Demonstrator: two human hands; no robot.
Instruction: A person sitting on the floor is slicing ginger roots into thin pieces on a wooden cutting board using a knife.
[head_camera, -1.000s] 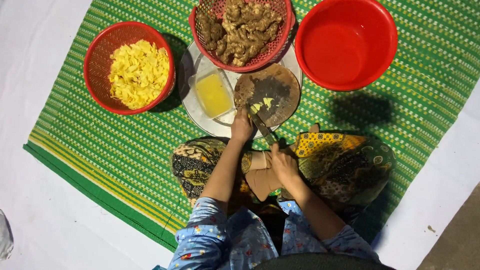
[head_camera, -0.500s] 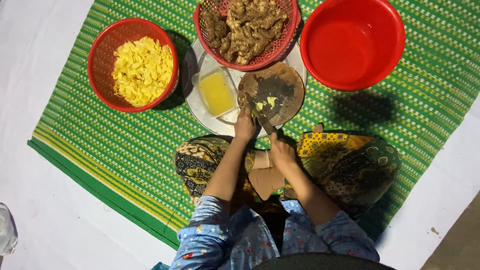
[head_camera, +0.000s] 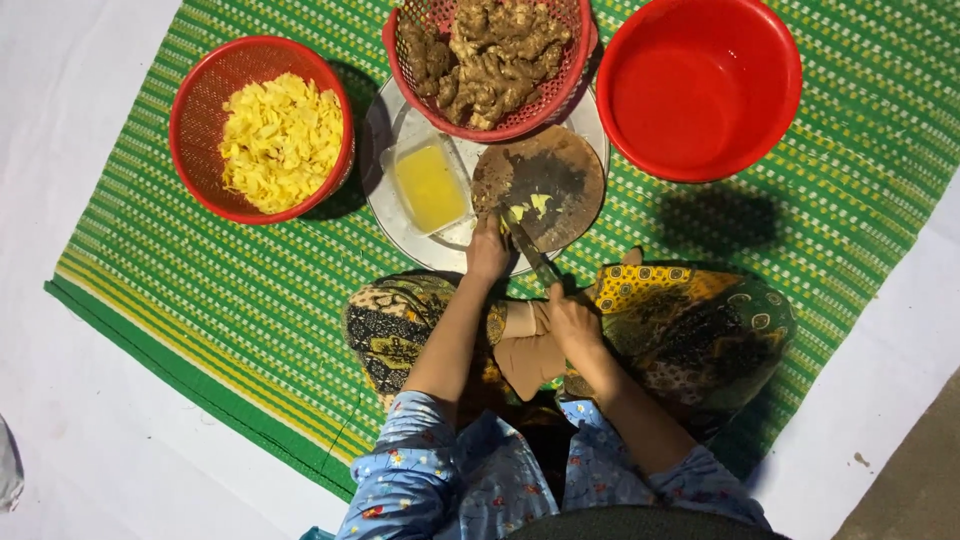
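On the green striped mat (head_camera: 200, 300), your right hand (head_camera: 572, 318) is gripping the knife (head_camera: 528, 250) closed; your left hand (head_camera: 488, 250) is pinching yellow ginger pieces (head_camera: 528, 207) on the round board (head_camera: 545, 185). Fingers so near the blade are risking a cut.

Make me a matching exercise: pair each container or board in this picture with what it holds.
Things:
1. left red basket
2. top red basket
3. red bowl
4. round wooden board

Contents:
A. brown knobbly roots
B. a few yellow pieces next to the knife blade
C. nothing solid
D. a heap of yellow slices

Pairs: 1-D, 2-A, 3-C, 4-B
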